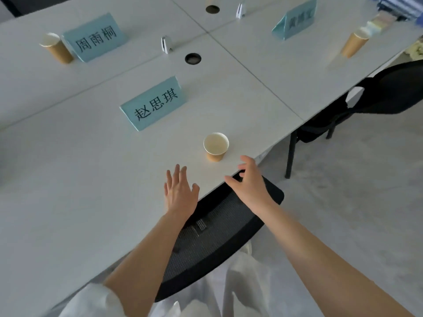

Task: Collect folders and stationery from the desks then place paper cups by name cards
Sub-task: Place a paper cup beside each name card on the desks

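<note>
1. The left hand point(179, 191) is nearest, held flat over the desk point(75, 179) with the fingers straight and spread; it holds nothing
2. The right hand point(248, 181) is at the desk edge, above the mesh back of a black chair point(215, 234). Its fingers are loosely bent and it is released, with nothing inside; it is near the cup but does not touch it
3. The nearest paper cup point(216, 146) stands upright close to the desk edge, just in front and to the right of the near name card point(153, 104). It looks empty, so I judge it very light and easy to tip over with a small push
4. Its wall is thin paper and will probably bend if it is squeezed hard. The rolled rim is the stiffer part. A gentle hold around the brown side, somewhat below the rim, with thumb against fingers, seems the safest place
5. Farther away, on the left, a second cup point(56, 48) stands touching or just beside another name card point(95, 37)
6. Far right, a third cup point(354, 43) stands near the last name card point(295, 21); this part is blurred
7. No folders or stationery are clearly seen on these desks, so the cup placing seems almost finished
</note>
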Available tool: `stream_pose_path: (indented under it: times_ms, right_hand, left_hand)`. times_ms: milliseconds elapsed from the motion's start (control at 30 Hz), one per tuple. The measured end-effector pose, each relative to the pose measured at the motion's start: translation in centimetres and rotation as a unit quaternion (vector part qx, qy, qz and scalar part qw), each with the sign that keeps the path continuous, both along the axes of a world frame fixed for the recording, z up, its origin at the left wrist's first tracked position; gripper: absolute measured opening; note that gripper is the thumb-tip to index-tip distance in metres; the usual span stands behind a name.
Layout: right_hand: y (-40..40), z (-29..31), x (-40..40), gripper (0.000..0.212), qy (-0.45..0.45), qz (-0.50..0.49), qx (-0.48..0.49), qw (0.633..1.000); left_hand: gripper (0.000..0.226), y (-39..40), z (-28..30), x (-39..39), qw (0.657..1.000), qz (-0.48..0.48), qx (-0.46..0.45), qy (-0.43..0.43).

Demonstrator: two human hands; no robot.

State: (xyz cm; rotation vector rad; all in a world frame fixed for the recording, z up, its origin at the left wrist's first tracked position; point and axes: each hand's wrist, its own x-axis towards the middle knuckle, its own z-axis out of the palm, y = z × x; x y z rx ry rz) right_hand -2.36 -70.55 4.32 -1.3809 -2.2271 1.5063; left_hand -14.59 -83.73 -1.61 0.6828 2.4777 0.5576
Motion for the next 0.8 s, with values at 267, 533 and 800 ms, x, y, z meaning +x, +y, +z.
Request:
stream_pose_path:
  times_ms: [267, 533, 800]
  right_hand:
    - [7.3, -4.3, -4.8, 0.098, 0.012, 0.146, 0.011, 0.989]
    - [8.4, -7.4, -7.4, 0.081, 0.077, 0.169, 0.084, 0.979]
    - [9.3, -8.0, -8.1, 0.071, 0.091, 0.148, 0.057, 0.983]
  left_hand:
    - [0.069, 4.0, -2.8, -0.1, 0.993, 0.093, -0.071, 0.013]
    - [0.066, 6.2, -5.1, -3.0, 0.99, 0.101, -0.083, 0.047]
    - [0.06, 7.5, -6.9, -2.4, 0.987, 0.139, -0.048, 0.062]
